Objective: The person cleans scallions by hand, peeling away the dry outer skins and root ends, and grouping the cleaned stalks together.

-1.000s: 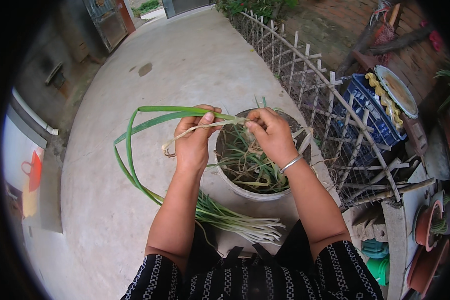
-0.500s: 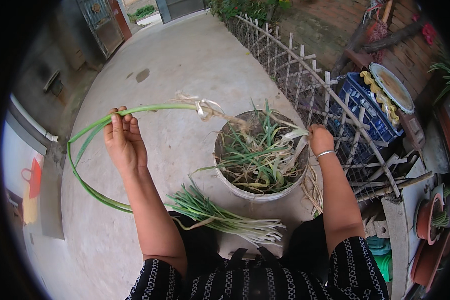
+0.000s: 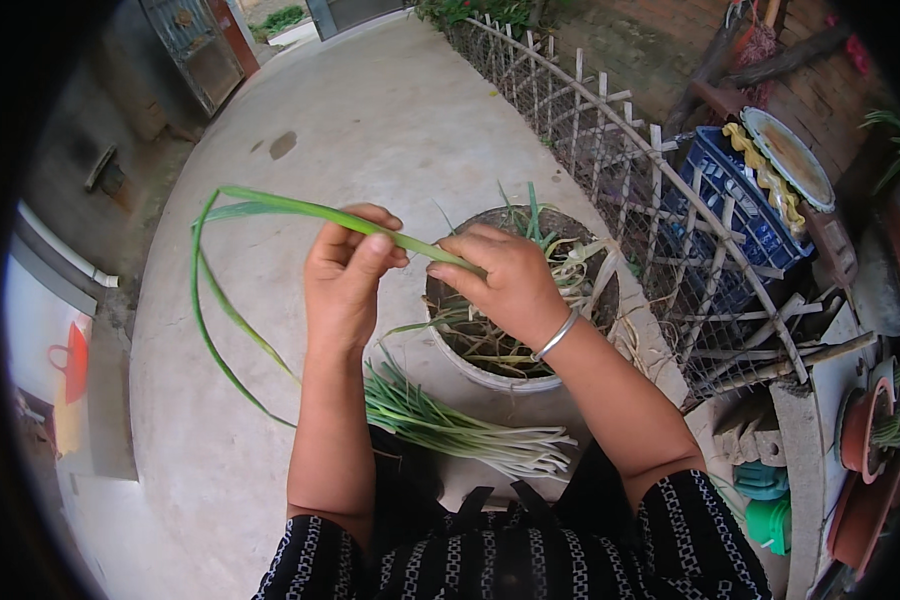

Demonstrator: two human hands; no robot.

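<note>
The person's shirt (image 3: 490,560) is black with pale chain-patterned stripes; any marking on the blue crate (image 3: 698,200) behind the lattice fence (image 3: 595,150) is too small to tell. The item in hand, a single green onion (image 3: 310,208), is held above the concrete floor (image 3: 270,290), its lower end just over the near-left side of a round bucket (image 3: 500,383). Its long axis runs on a slope from upper left to lower right: the lower end points right and slightly downward, while the leaves extend left, fold sharply and droop toward the left forearm. The left hand (image 3: 345,265) is closed lightly on the stalk, thumb against fingers. The right hand (image 3: 515,285), with a silver bangle (image 3: 556,336) at the wrist, grips the lower end between thumb and fingers, hiding the tip. The bucket contains loose leaves and dry husks (image 3: 575,270). Nearer the person, a bundle of onions (image 3: 460,435) lies with white ends to the right and green leaves to the upper left.
</note>
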